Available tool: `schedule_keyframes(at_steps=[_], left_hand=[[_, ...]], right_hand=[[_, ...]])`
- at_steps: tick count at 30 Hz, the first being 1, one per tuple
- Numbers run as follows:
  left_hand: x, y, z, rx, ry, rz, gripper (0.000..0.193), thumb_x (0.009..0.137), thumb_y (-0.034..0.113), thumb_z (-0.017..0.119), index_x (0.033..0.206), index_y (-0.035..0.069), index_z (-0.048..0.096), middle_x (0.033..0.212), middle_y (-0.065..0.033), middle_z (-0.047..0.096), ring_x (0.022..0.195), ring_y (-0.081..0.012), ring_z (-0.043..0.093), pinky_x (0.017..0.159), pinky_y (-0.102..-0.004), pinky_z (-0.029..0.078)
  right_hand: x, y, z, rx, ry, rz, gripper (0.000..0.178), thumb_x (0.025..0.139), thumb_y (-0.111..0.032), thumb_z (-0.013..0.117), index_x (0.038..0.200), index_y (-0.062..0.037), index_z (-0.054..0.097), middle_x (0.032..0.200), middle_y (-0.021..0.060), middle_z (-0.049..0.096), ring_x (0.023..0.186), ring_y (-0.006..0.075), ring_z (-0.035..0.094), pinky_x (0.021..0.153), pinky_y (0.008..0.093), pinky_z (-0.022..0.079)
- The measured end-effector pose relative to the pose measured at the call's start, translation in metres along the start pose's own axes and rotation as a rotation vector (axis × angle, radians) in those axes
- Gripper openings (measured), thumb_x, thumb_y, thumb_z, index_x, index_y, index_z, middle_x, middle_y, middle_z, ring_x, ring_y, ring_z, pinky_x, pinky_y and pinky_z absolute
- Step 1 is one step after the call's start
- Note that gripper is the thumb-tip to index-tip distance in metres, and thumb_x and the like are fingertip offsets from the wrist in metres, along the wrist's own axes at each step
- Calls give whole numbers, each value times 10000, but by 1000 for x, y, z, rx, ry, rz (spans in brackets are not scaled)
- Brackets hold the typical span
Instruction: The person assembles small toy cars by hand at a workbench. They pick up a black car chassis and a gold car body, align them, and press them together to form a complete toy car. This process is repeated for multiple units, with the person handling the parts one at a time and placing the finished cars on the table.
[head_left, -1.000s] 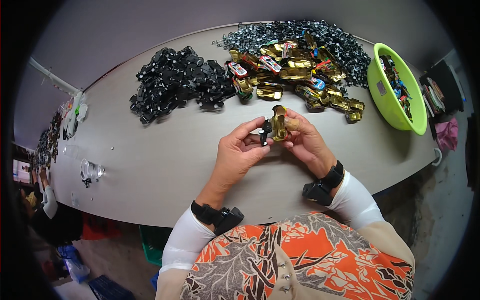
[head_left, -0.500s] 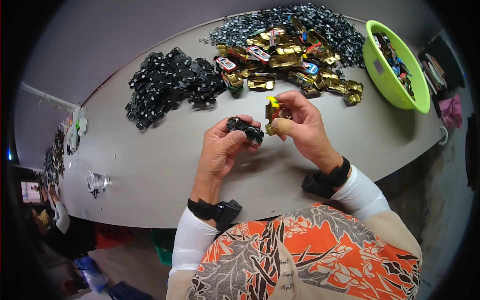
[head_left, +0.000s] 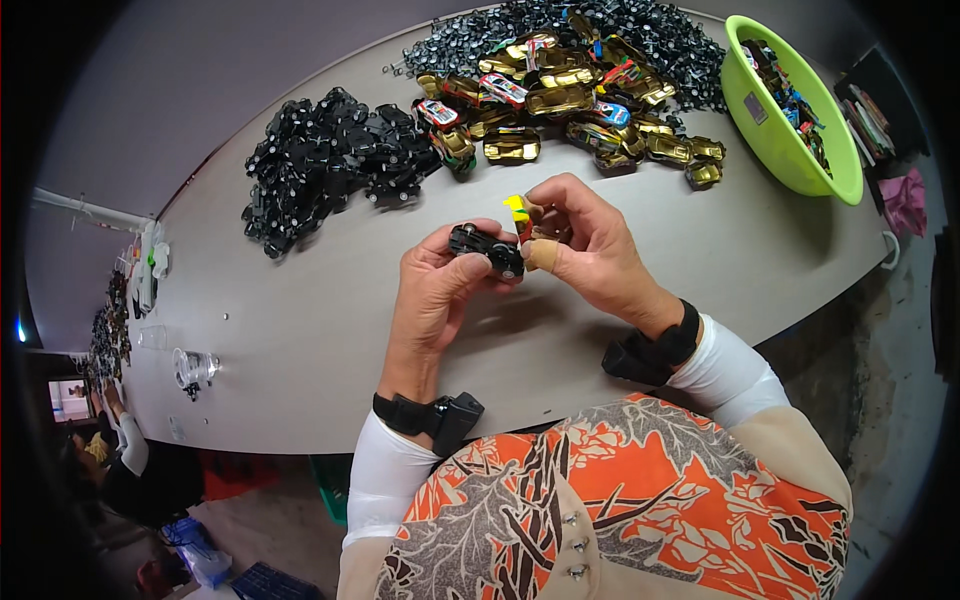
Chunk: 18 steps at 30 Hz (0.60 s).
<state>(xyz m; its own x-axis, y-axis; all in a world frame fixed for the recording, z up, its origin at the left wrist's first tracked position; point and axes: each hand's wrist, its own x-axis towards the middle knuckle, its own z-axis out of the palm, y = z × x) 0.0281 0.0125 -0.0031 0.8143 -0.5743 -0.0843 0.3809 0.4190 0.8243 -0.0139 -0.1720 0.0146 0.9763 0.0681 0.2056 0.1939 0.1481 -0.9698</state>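
Your left hand [head_left: 435,285] pinches a black toy-car chassis [head_left: 484,248] above the worktop [head_left: 300,340]; toward its two o'clock, your right hand [head_left: 603,250] grips a yellow-and-red car shell [head_left: 520,217], touching or nearly so. Both parts look light and stiff, the shell's smooth skin likely slippery, its thin rim perhaps brittle. Hold the shell along its sides, the chassis by its long edges.

Worktop [head_left: 310,340], pale grey; held chassis [head_left: 482,243], black; held shell [head_left: 519,208], partly yellow; right-edge basin [head_left: 775,140], lime green; blouse [head_left: 690,480], orange-grey leaf print.

Soft light casts faint shadows [head_left: 520,312] below the hands [head_left: 433,290] — edges curve into black.
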Motion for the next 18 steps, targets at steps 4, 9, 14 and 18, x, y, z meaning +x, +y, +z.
schedule_keyframes(at_steps=[4, 9, 14, 18], left_hand=[[-2, 0, 4, 4, 7, -13, 369, 766, 63, 673, 1102, -44, 564, 986, -129, 632, 800, -220, 650, 659, -308, 567], [-1, -1, 11, 138, 49, 5, 391, 722, -12, 694, 1097, -52, 589, 903, -89, 645, 754, -156, 626, 659, -268, 554], [-2, -4, 10, 277, 51, 67, 374, 734, -28, 684, 1101, -11, 610, 878, -60, 636, 723, -113, 605, 642, -235, 532], [-3, -1, 11, 324, 38, 80, 394, 741, -3, 691, 1125, -5, 602, 870, -52, 633, 711, -102, 594, 625, -218, 515]], right_hand=[[-1, -6, 3, -100, -42, 8, 264, 789, -7, 600, 1017, -28, 469, 857, 16, 557, 719, 34, 510, 637, 200, 447], [-2, -8, 2, -162, -129, 64, 280, 778, -9, 601, 1030, -21, 479, 860, 32, 552, 701, 52, 517, 615, 209, 442], [1, -4, 4, -336, -141, -137, 280, 755, -10, 614, 1027, -25, 552, 876, 53, 522, 699, 96, 524, 601, 215, 428], [2, -3, 2, -361, -168, -164, 237, 759, -13, 609, 994, -39, 585, 869, 51, 513, 694, 102, 505, 608, 230, 426]])
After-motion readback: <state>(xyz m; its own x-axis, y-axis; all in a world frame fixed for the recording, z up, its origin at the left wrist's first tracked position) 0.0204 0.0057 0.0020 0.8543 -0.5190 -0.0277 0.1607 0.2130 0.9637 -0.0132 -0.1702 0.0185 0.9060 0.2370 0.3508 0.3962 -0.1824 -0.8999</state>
